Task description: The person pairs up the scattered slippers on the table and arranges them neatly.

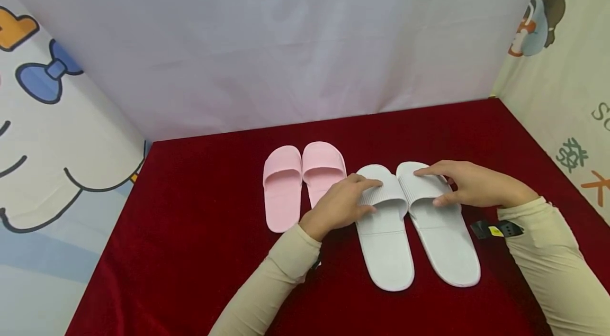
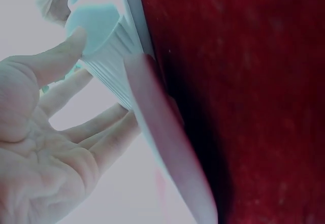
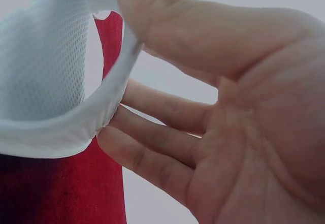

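Two white slippers lie flat, side by side, with their straps at the far end in the head view. My left hand (image 1: 340, 203) rests against the left side of the left white slipper (image 1: 388, 254), its fingers nearly straight beside the ribbed strap (image 2: 114, 64). On the other side, my right hand (image 1: 472, 182) touches the strap of the right white slipper (image 1: 445, 243). In the right wrist view, the thumb meets the strap's edge (image 3: 109, 94) and the extended fingers touch its outer side. Neither hand visibly curls round a slipper.
Just left of the white pair lies a smaller pink slipper (image 1: 282, 206), with another pink slipper (image 1: 323, 156) beside it, partly behind my left hand. Dark red cloth (image 1: 190, 251) covers the table. A pale curtain (image 1: 286, 50) hangs behind, with printed cloths at both sides.
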Available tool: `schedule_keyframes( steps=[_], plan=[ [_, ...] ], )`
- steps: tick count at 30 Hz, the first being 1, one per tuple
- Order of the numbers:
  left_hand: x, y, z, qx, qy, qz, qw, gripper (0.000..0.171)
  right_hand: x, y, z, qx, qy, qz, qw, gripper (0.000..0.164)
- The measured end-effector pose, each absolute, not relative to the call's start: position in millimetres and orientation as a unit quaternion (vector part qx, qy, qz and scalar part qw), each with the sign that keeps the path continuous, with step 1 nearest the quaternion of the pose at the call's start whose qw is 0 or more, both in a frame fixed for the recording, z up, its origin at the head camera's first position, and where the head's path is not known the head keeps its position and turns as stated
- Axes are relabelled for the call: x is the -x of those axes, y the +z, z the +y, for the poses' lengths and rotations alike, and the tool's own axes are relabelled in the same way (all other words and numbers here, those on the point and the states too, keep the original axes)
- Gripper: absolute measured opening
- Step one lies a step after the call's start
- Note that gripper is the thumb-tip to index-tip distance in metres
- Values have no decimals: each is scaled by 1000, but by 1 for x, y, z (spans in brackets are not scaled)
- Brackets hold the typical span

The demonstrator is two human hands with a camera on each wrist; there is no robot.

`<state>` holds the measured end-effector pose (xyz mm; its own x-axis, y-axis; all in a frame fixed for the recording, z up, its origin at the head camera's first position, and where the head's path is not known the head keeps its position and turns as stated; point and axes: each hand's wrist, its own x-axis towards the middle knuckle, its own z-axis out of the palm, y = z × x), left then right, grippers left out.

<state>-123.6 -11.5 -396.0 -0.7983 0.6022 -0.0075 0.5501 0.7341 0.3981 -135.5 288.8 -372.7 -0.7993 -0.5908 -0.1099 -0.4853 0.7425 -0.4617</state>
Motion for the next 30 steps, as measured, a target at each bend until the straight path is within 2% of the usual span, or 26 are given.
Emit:
schedule_keyframes(
  steps=[9, 30],
  plan=[
    [133, -390, -12, -317, 195, 925, 73, 56, 136, -371, 290, 297, -216, 923, 110, 58],
    [151, -394, -17, -317, 216, 921, 66, 60, 138, -374, 286, 303, -209, 927, 76, 56]
  ],
)
